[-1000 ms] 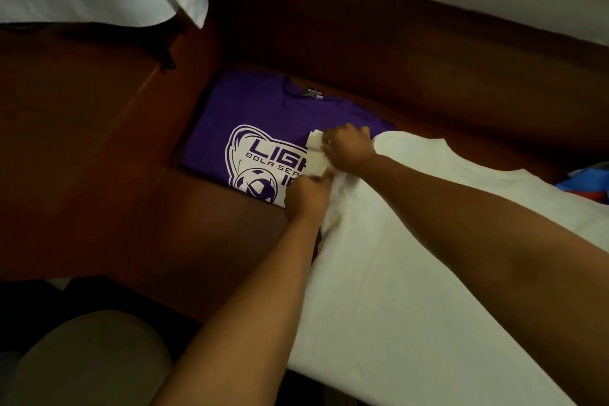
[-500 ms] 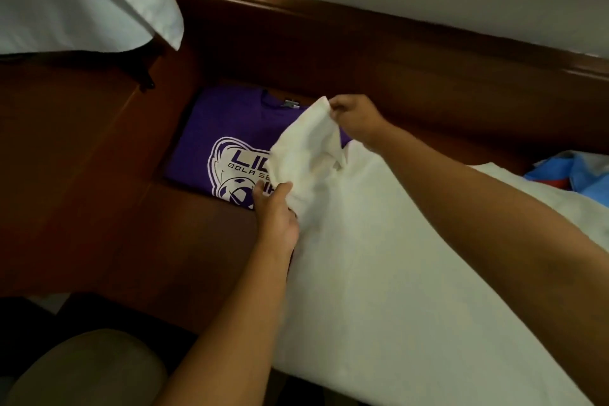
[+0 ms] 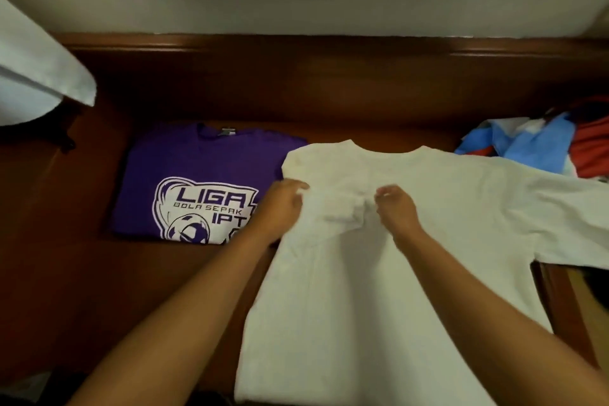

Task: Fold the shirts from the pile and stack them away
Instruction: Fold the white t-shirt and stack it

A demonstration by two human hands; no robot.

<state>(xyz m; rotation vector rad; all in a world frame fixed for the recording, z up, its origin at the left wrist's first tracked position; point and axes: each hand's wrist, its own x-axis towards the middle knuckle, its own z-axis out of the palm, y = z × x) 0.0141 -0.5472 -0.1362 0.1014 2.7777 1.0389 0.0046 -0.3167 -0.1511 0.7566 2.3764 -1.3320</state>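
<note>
1. White cotton T-shirt [image 3: 379, 273] lies flat, back side up, on the dark wooden surface [image 3: 82, 273]. Collar points away from the person; hem hangs toward them. Long axis runs from collar to hem, straight out ahead of both hands.
2. Left sleeve is folded inward and lies bunched on the shirt body between the two hands. Right sleeve [image 3: 566, 224] is spread flat, well out to the right of the right fingers.
3. Left hand [image 3: 280, 208] rests on the folded left edge of the shirt, fingers loosely bent, pressing the cloth. I cannot tell whether any fabric is pinched.
4. Right hand [image 3: 393, 208] sits near the shirt's midline, just right of the bunched sleeve. Fingertips are curled down toward the cloth; contact or a hold cannot be told from this view.
5. Judgement: the left fold is being set. The right sleeve comes next, and the right hand is the nearer one; it must reach rightward, across the long axis.
6. Just left of the left fingers: folded purple "LIGA BOLA SEPAK IPT" shirt [image 3: 197, 181], touching or slightly under the white shirt's edge.
7. Far right of the right fingers: unfolded pile of blue and red garments [image 3: 543, 145].
8. Far left: white cloth [image 3: 36, 76] hanging.
</note>
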